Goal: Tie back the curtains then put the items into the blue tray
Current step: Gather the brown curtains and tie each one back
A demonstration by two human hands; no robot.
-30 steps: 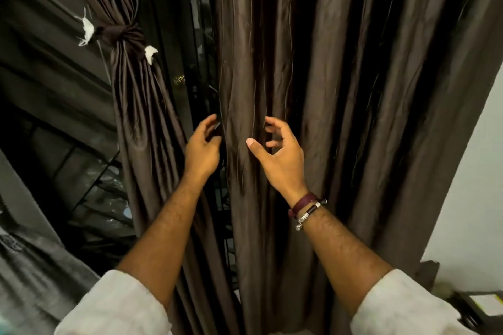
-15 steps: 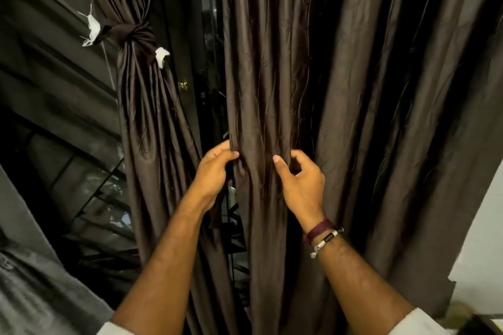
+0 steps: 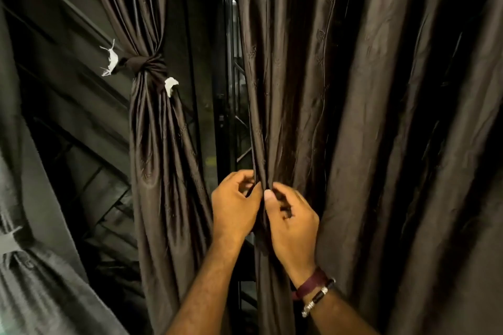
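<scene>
Hands pinching loose curtain edge (left panel tied), dark gap between

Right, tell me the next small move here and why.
Probably sweep more folds rightward into the bunch: the left hand and right hand pinch only the right curtain's leading edge, while the left curtain is already knotted.

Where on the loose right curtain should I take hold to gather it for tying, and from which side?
Grip the right curtain at its inner edge, where the left hand and right hand already pinch the folds. Come from the front: its vertical pleats bunch narrow there, level with the tied curtain.
</scene>
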